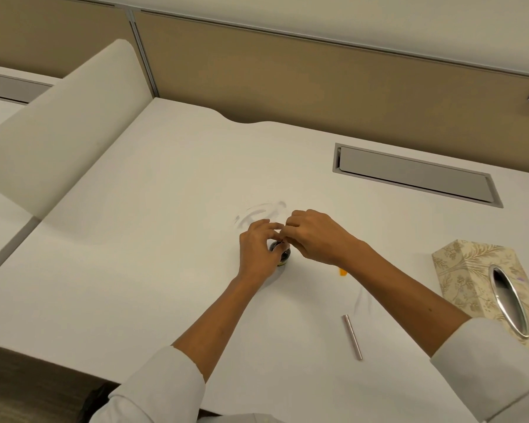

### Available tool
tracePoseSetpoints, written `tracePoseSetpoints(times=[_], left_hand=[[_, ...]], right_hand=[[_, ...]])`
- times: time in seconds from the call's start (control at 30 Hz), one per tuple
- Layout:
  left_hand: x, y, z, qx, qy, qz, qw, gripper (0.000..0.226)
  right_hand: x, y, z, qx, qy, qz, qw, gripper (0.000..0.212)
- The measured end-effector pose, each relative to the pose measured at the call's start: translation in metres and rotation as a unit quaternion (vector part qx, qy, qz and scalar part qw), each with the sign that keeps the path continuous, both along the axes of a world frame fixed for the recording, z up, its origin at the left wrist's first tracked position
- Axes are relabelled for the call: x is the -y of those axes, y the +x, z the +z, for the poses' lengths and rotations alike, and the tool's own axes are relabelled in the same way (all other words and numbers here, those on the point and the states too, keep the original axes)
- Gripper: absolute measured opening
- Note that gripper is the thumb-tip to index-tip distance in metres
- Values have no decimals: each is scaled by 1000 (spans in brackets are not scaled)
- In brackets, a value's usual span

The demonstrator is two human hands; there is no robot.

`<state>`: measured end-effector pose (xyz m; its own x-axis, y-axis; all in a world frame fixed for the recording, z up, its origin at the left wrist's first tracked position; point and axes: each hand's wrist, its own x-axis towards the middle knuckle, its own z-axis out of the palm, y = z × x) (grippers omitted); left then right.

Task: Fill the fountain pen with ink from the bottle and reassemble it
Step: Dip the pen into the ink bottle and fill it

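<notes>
A small dark ink bottle (283, 254) stands uncapped on the white desk, mostly hidden by my hands. My left hand (257, 251) wraps around its left side and holds it. My right hand (313, 236) hovers over the bottle's mouth with fingertips pinched on a thin pen part that is largely hidden. A slim pinkish metal pen barrel (353, 337) lies on the desk to the lower right, apart from both hands. A small orange piece (343, 271) peeks out beside my right wrist.
A patterned tissue box (471, 270) with a chrome oval opening sits at the right edge. A grey cable hatch (416, 175) is set into the desk behind it. Faint grey smudges (263, 210) mark the surface beyond my hands. A padded divider (58, 132) borders the left.
</notes>
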<state>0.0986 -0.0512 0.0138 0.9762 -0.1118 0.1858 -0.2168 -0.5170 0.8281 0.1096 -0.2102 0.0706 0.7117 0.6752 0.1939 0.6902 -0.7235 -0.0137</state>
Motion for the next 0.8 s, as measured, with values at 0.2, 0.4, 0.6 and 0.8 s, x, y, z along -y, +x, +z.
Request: tracePoseSetpoints(times=[0.2,0.4,0.6,0.8], left_hand=[[0,-2,4,28,-1,-4,1000,11],[0,-1,3,21,-9,-2,1000,11],[1,0,1,5,3,1,1000,7],[2,-2,4,12,-7,1,1000,10]], right_hand=[[-6,-2,-4,52,-8,-26,998,23],[1,-4,-1,7,25,-2,1000,13],[-1,-1,1,25,-27,-3,999,13],[-4,-3,-1,36,24,-28,999,22]])
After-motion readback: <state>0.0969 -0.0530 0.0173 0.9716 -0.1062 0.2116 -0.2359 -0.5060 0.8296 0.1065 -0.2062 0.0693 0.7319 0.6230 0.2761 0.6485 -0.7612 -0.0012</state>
